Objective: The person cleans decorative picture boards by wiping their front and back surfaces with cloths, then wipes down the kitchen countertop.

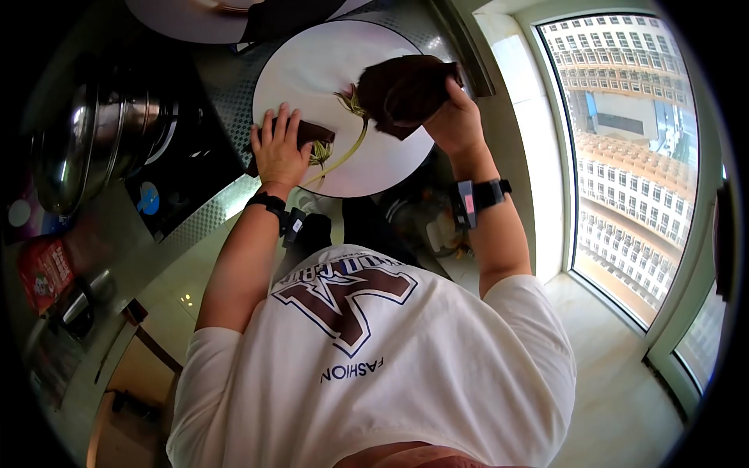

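Note:
A round white tabletop with a flower pattern of green stems lies in front of me. My left hand rests on its left side, fingers stretched out, next to a dark brown patch that seems part of the pattern. At the upper right of the disc, my right hand grips a crumpled dark brown cloth. The cloth lies over or against the white surface; where it ends and any dark printed petals begin is hard to tell. A green printed stem runs between my hands.
Another round white piece with a dark patch is at the top. A shiny metal pot stands on a black hob at left. A red packet and a wooden chair are lower left. A tall window is at right.

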Action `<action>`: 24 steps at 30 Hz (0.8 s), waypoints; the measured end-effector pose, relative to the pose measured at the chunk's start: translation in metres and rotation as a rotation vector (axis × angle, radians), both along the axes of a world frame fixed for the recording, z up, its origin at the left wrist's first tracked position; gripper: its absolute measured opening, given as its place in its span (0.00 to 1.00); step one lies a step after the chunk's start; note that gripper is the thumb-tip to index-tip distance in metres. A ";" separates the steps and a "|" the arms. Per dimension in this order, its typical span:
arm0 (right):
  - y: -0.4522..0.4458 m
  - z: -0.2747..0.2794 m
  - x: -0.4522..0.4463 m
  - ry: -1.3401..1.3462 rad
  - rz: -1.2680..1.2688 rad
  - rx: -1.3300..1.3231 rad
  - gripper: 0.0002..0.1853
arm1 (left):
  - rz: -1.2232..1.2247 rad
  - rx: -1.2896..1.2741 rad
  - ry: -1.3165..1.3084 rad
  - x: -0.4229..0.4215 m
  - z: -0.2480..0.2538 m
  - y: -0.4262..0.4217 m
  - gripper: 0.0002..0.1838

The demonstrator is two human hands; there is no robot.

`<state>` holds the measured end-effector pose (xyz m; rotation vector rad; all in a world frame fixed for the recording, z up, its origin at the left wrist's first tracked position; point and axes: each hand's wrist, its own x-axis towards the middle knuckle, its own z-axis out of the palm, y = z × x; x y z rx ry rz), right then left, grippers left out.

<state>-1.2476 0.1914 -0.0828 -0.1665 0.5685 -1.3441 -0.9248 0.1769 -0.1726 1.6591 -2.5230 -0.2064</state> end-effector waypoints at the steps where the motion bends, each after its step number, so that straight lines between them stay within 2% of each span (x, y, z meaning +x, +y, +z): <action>1: 0.003 0.009 0.002 0.025 -0.020 0.002 0.27 | -0.003 -0.003 0.000 0.000 0.000 0.000 0.39; 2: 0.004 0.004 0.000 0.027 -0.016 0.001 0.27 | -0.011 -0.007 0.001 0.000 0.000 0.000 0.38; 4: 0.006 -0.013 -0.004 0.293 -0.111 0.097 0.25 | -0.009 -0.018 0.013 -0.001 -0.001 0.000 0.39; 5: 0.011 -0.006 0.005 0.669 -0.194 0.249 0.26 | -0.007 -0.027 0.020 -0.001 -0.001 0.000 0.39; 6: 0.015 -0.018 -0.003 0.905 -0.163 0.338 0.28 | 0.003 -0.026 0.020 0.000 -0.002 0.000 0.39; 8: 0.023 -0.050 0.000 1.422 -0.314 0.390 0.28 | -0.011 -0.012 0.038 0.001 0.000 0.000 0.39; 9: 0.024 -0.061 0.001 1.654 -0.283 0.306 0.30 | -0.004 -0.009 0.034 0.001 0.000 0.000 0.39; 10: 0.023 -0.063 0.010 2.039 -0.245 0.077 0.32 | -0.005 -0.012 0.039 0.001 0.000 0.000 0.39; 12: 0.014 -0.075 0.039 2.129 -0.090 -0.187 0.34 | -0.004 -0.016 0.042 0.000 0.000 -0.001 0.40; 14: 0.017 -0.081 0.079 2.439 0.285 -0.125 0.36 | -0.007 -0.022 0.046 0.001 -0.002 -0.001 0.40; 15: 0.017 -0.091 0.081 2.466 0.327 -0.126 0.39 | -0.003 -0.024 0.043 0.001 -0.002 -0.001 0.40; 18: -0.015 -0.094 0.042 2.466 0.323 -0.210 0.40 | 0.002 -0.001 0.056 0.002 -0.002 -0.001 0.41; 20: -0.044 -0.101 0.027 2.503 0.292 -0.139 0.42 | -0.009 0.004 0.090 0.003 -0.001 -0.002 0.41; 22: -0.076 -0.113 0.044 2.539 0.249 -0.026 0.42 | 0.013 0.016 0.075 0.003 0.002 -0.001 0.41; 24: -0.106 -0.117 0.078 2.531 0.197 -0.091 0.41 | 0.003 0.030 0.111 0.004 0.002 -0.002 0.41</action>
